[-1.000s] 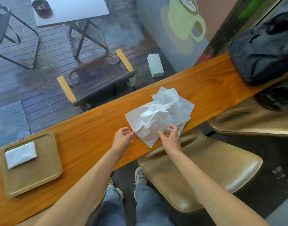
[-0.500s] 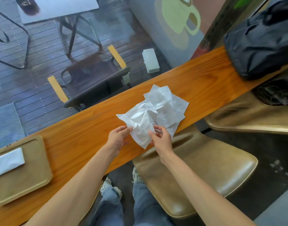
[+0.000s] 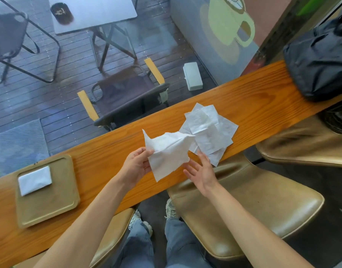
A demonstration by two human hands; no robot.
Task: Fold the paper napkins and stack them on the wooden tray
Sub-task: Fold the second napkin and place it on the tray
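My left hand (image 3: 136, 165) pinches the left edge of a crumpled white napkin (image 3: 166, 153), lifted off the wooden counter (image 3: 253, 105). My right hand (image 3: 202, 170) hovers palm-up with fingers spread, just right of the napkin's lower edge, holding nothing. A pile of unfolded napkins (image 3: 210, 130) lies on the counter behind it. At the left sits the wooden tray (image 3: 48, 206) with one folded napkin (image 3: 34, 179) on its far left part.
A black bag (image 3: 319, 60) rests on the counter's far right end. Tan leather stools (image 3: 249, 206) stand below the counter's near edge. A window runs along the counter's far edge, with outdoor chairs and a table beyond it.
The top napkin was lifted off the pile and drawn left and toward me. My right hand released it and spread out; my left hand keeps the pinch.
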